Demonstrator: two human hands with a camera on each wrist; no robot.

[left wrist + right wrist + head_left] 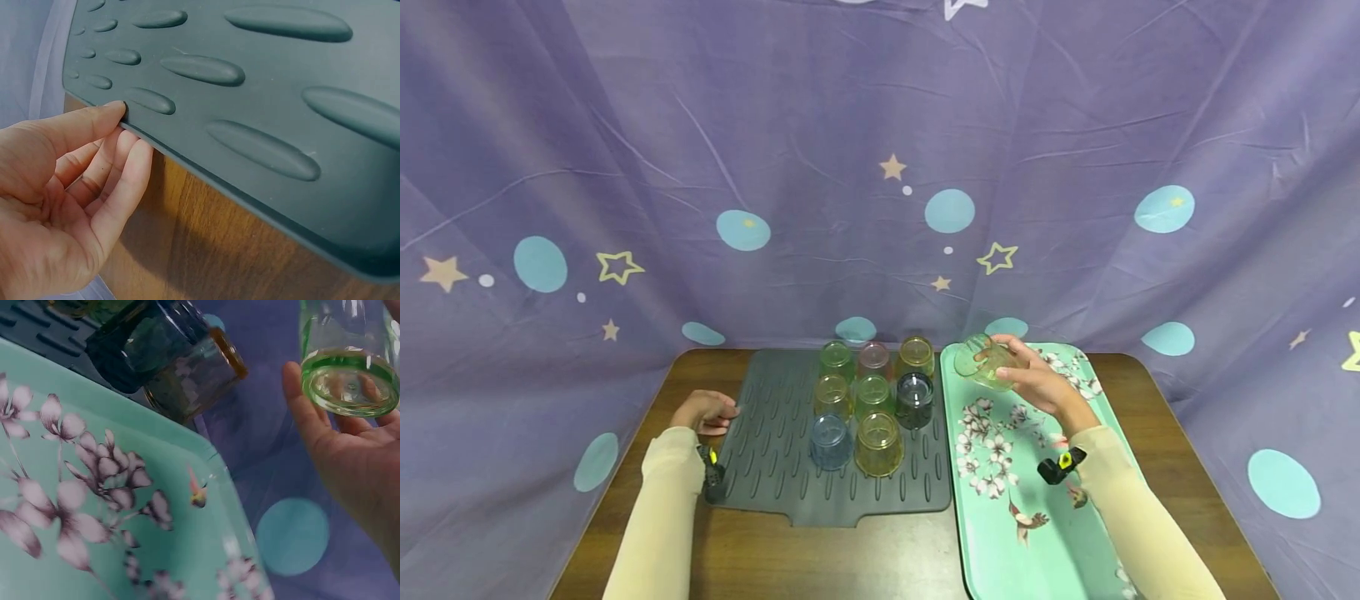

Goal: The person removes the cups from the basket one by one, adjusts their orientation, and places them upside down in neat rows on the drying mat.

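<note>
My left hand (703, 411) is at the left edge of a dark grey ridged drying mat (775, 433). In the left wrist view its thumb and fingertips pinch the mat's rim. Over the far end of a mint-green flowered tray (1000, 533), my right hand (1033, 379) grips a clear green-tinted glass (972, 360). This glass is tilted, and in the right wrist view its thick base (350, 387) faces the palm side. Several coloured glasses stand upside down on the right half of the mat, among them a blue glass (831, 442) and a dark glass (914, 402).
More upturned glasses on the mat include an amber glass (879, 446) at the front and a pink glass (875, 360) at the back. The wooden table (865, 567) shows around the mat. Behind it hangs a purple patterned curtain (820, 167).
</note>
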